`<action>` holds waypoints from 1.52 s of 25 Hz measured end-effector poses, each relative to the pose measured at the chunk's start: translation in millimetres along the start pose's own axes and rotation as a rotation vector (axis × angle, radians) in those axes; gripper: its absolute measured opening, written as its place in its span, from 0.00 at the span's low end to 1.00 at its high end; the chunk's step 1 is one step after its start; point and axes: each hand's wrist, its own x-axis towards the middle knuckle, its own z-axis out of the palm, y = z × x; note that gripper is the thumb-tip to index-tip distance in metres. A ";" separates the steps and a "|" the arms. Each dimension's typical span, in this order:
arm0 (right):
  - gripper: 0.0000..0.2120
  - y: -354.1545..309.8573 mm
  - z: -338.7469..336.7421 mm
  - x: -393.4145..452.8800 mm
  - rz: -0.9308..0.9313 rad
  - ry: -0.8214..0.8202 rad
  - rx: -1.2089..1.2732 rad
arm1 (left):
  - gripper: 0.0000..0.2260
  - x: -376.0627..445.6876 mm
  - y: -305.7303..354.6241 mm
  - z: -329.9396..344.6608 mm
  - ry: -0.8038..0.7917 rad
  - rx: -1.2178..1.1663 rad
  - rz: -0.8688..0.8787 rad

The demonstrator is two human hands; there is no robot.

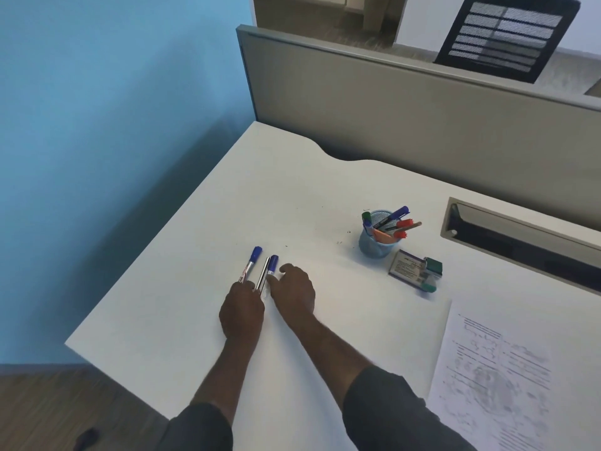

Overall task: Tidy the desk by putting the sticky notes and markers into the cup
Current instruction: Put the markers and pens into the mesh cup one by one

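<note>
Two blue-capped markers lie side by side on the white desk [182, 288], the left marker [252, 262] and the right marker [272, 264], with a thin dark pen [263, 273] between them. My left hand [242, 310] is curled over the near ends of the left marker and the pen. My right hand [294, 291] lies beside it with fingers apart, its thumb touching the right marker. A blue mesh cup [374, 244] stands further right and holds several markers and orange notes. A purple-edged pad [408, 265] lies next to the cup.
Green-topped items [432, 271] lie against the pad. A printed sheet [494, 369] lies at the desk's near right. A cable tray slot [520, 229] is set into the desk's back right, under a grey partition [390, 109]. The desk's left edge drops to the floor.
</note>
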 end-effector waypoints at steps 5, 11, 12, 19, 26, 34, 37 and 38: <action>0.16 -0.3 11.7 -3.8 -0.031 -0.026 -0.078 | 0.11 -5.2 2.7 -0.4 -0.032 0.053 -0.003; 0.11 0.6 1.0 -1.8 -0.031 -0.035 -0.202 | 0.10 -4.4 16.2 -0.9 -0.090 0.093 -0.006; 0.11 2.2 -2.0 -1.8 -0.019 -0.033 -0.212 | 0.10 -4.7 18.8 -1.4 -0.107 0.101 -0.007; 0.13 31.3 -33.4 -10.2 0.032 -0.006 -0.240 | 0.09 -12.4 30.8 3.9 -0.128 0.009 0.024; 0.17 48.5 -74.1 -19.8 0.127 0.063 -0.023 | 0.03 -21.0 53.5 8.3 -0.150 -0.194 0.065; 0.42 53.6 -135.6 -22.6 -0.054 0.137 0.034 | 0.14 -28.9 95.4 2.9 -0.222 -0.661 0.101; 0.39 53.5 -164.1 -20.3 -0.116 0.201 0.011 | 0.08 -26.5 115.3 -5.8 -0.230 -0.863 0.050; 0.37 52.5 -172.1 -19.2 -0.131 0.225 0.019 | 0.06 -26.1 121.1 -8.8 -0.221 -0.910 0.050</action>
